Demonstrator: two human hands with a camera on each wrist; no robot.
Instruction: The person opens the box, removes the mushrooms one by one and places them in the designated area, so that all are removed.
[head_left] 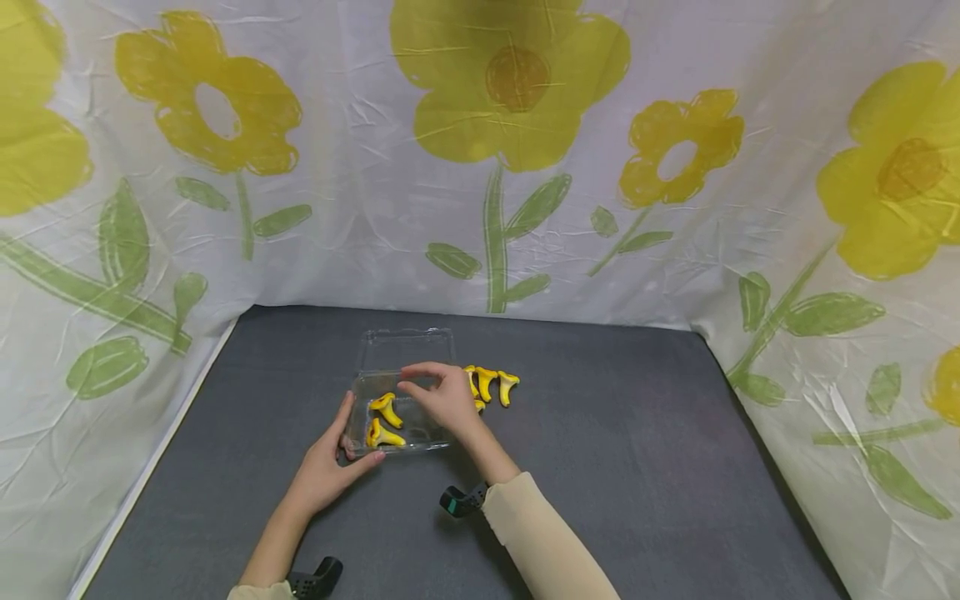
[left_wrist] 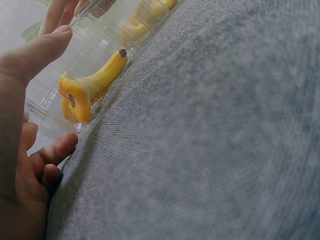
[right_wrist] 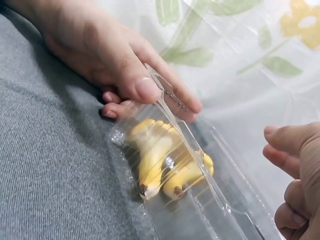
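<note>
My left hand (head_left: 327, 465) grips the near left corner of a clear plastic clamshell box (head_left: 429, 433), thumb at the front rim and fingers along the left side. The lid (head_left: 406, 350) stands folded back behind it. Inside, on the left, lie two yellow trumpet-shaped mushrooms, a rear one (head_left: 387, 410) and a front one (head_left: 384, 436); dark stem tips show on a mushroom (right_wrist: 152, 160) in the right wrist view. Over the box's right part hovers my right hand (head_left: 447, 402), thumb and index finger apart with nothing between them.
Several more yellow mushrooms (head_left: 486, 384) lie on the dark grey tabletop (head_left: 637, 450) just right of the box, partly hidden behind my right hand. A white curtain (head_left: 360, 192) printed with yellow flowers encloses the table's back and sides.
</note>
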